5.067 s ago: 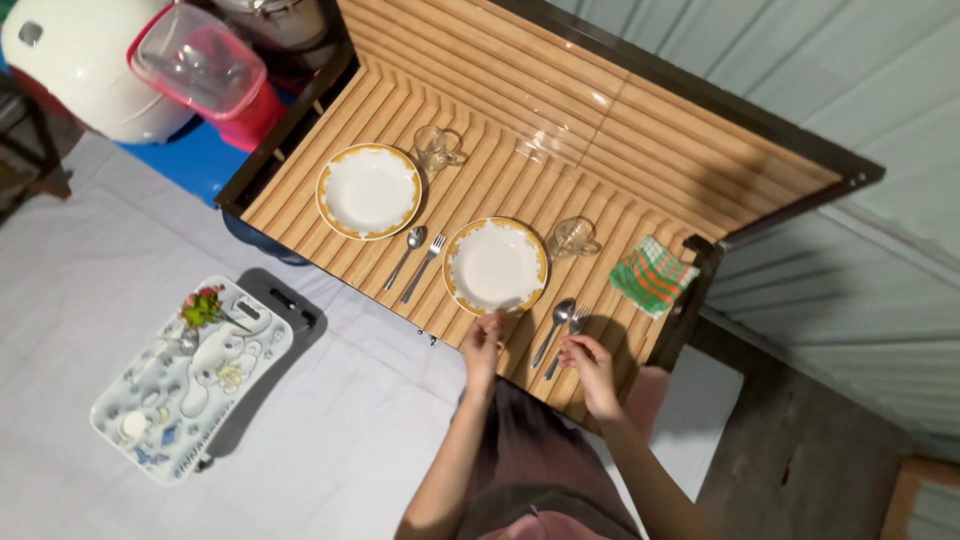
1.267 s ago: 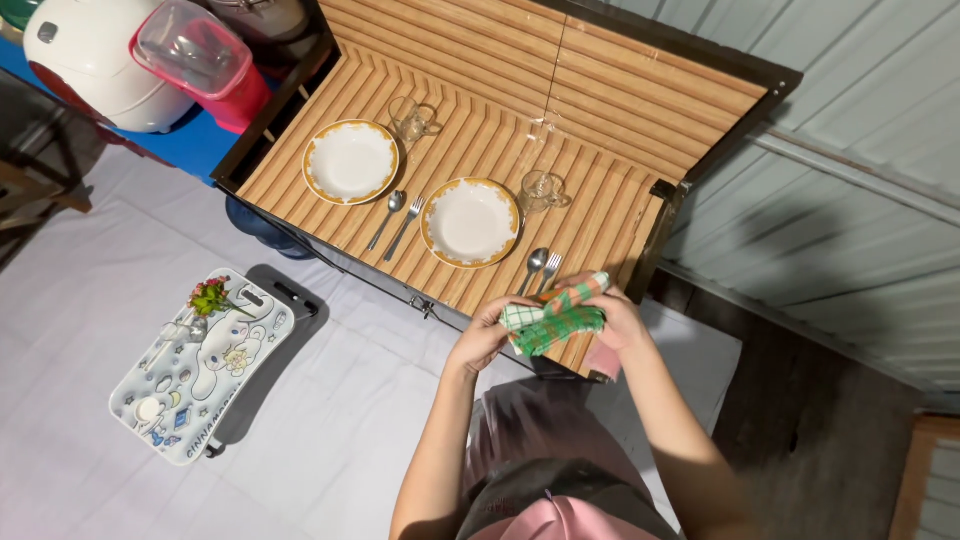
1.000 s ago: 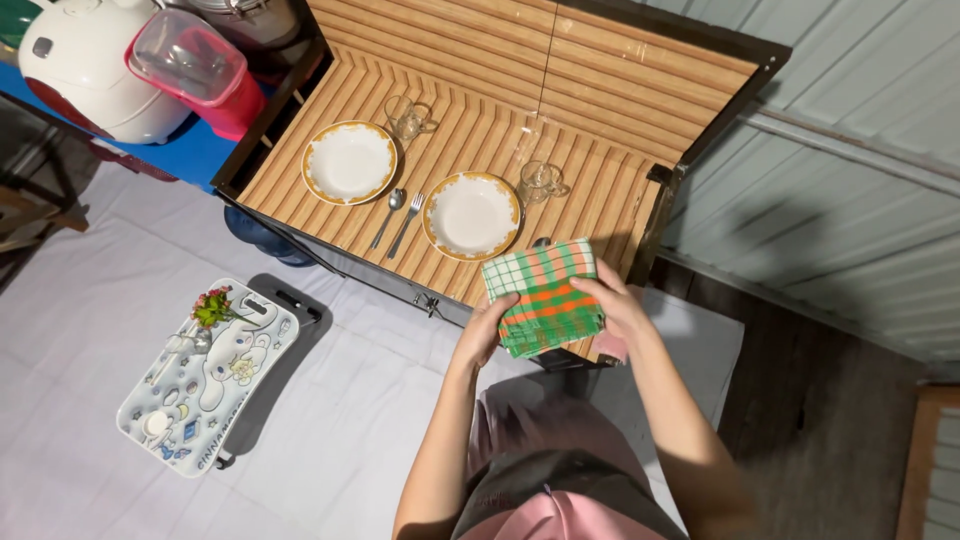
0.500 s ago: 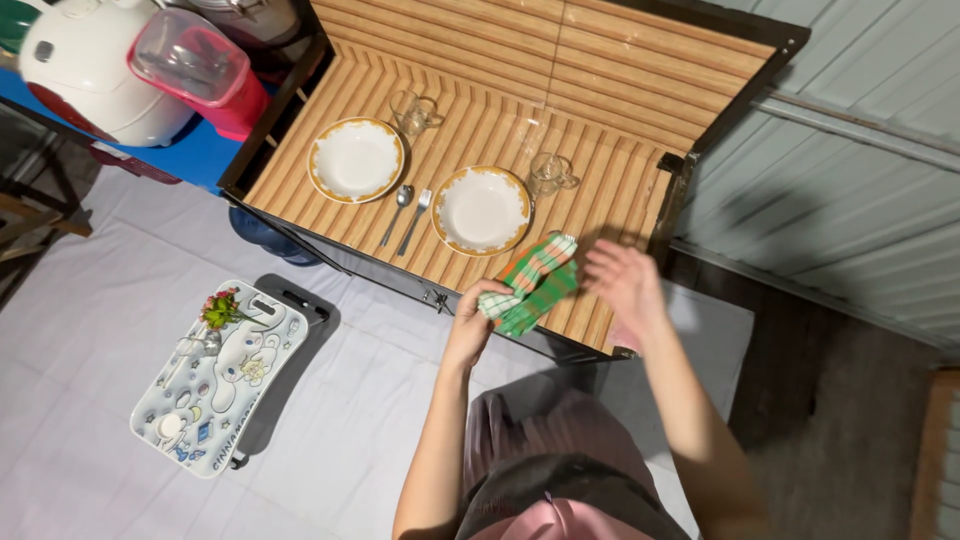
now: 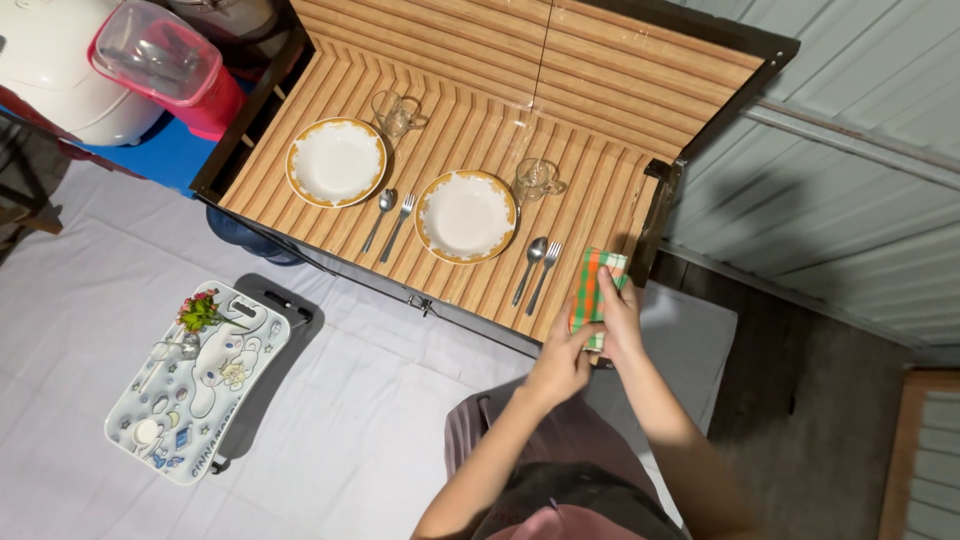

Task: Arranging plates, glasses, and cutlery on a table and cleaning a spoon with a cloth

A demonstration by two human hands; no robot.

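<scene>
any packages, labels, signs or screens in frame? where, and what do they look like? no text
No packages, signs or screens to be seen.
Printed lap tray: on the white sheet, lower left; rounded rectangle, pale blue with a white cartoon figure and small stickers.
Folded cloth: under both hands at the table's near right corner; green-orange plaid, no label.

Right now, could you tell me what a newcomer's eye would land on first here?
Both hands, left hand and right hand, press a folded green-and-orange checked cloth at the near right corner of the striped wooden table. Left of it lie two gold-rimmed white plates, each with a spoon, fork and glass mug.
</scene>
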